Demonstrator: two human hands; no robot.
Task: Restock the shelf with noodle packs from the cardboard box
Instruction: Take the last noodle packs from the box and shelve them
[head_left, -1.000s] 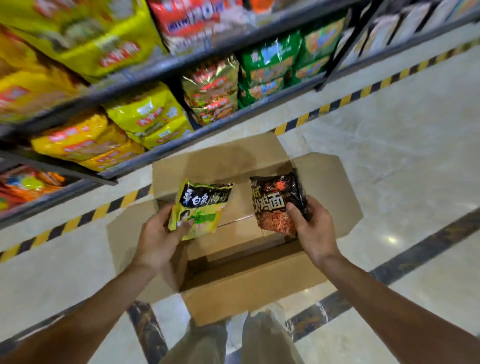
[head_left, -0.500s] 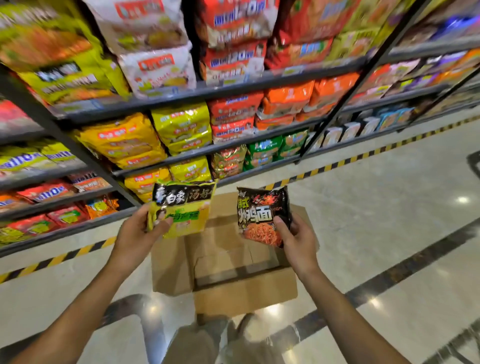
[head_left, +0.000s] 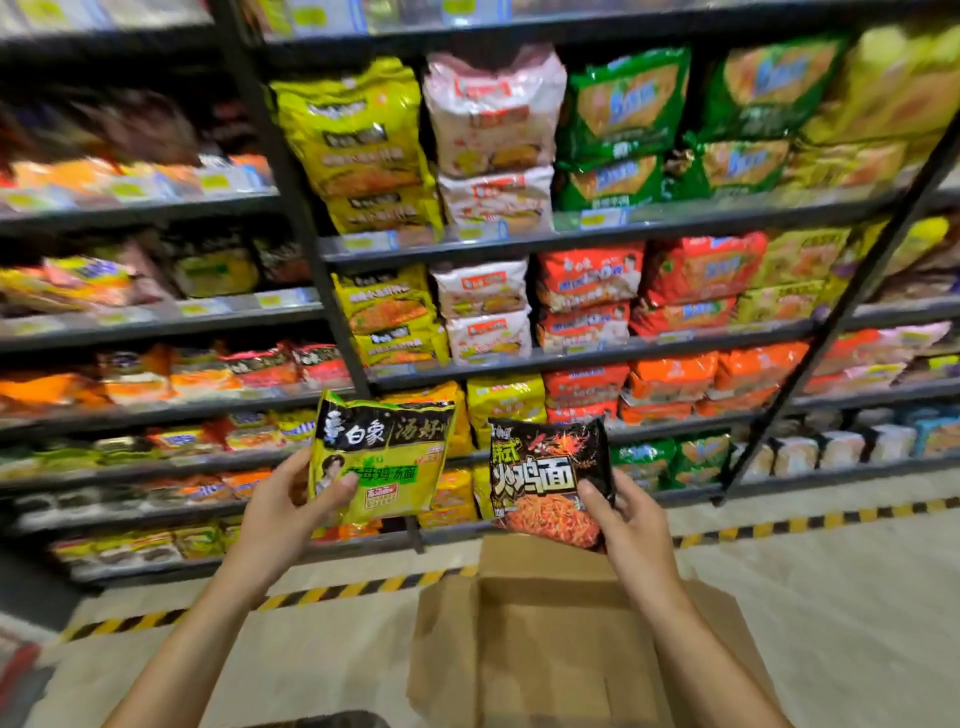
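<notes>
Left hand (head_left: 280, 512) pinching yellow-green noodle pack (head_left: 382, 457), right hand (head_left: 631, 525) gripping black noodle pack (head_left: 550, 480) — both above cardboard box (head_left: 545, 639), facing shelf (head_left: 597, 353). Matching slots probably lost in blur — risking misplacement.

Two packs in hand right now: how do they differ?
Colour: the yellow-green pack has a yellow-green wrapper with a black top band; the black pack is black with a red-orange noodle picture.
Holder: the left hand pinches the yellow-green pack by its lower left; the right hand pinches the black pack by its lower right.
Size: the yellow-green pack looks somewhat larger.
Shared: both upright, face-on, above the cardboard box.
</notes>
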